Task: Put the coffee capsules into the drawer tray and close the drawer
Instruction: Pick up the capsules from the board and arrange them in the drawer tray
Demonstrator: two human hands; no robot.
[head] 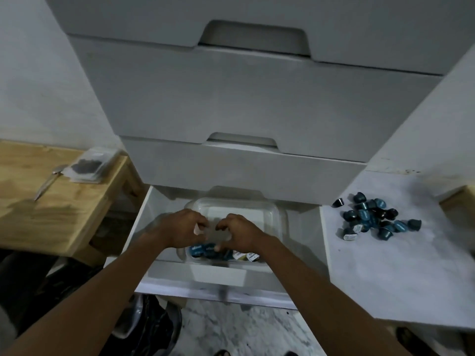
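Observation:
The bottom white drawer point(154, 209) is pulled open. Inside it stands a clear plastic tray point(257, 211) with several blue and dark coffee capsules point(203, 251) along its near side. Both hands hover over the tray, close together. My left hand point(177, 227) and my right hand point(241, 233) have their fingers curled and spread, with nothing visible in them. A pile of several blue and black capsules point(372, 219) lies on the white marble surface point(398, 273) to the right of the drawer.
Above the open drawer are closed grey drawers point(231, 104) with cut-out handles. A wooden table point(51, 201) on the left holds a spoon point(48, 181) and a plastic packet point(87, 165). Dark bags lie on the marble floor point(244, 330) below.

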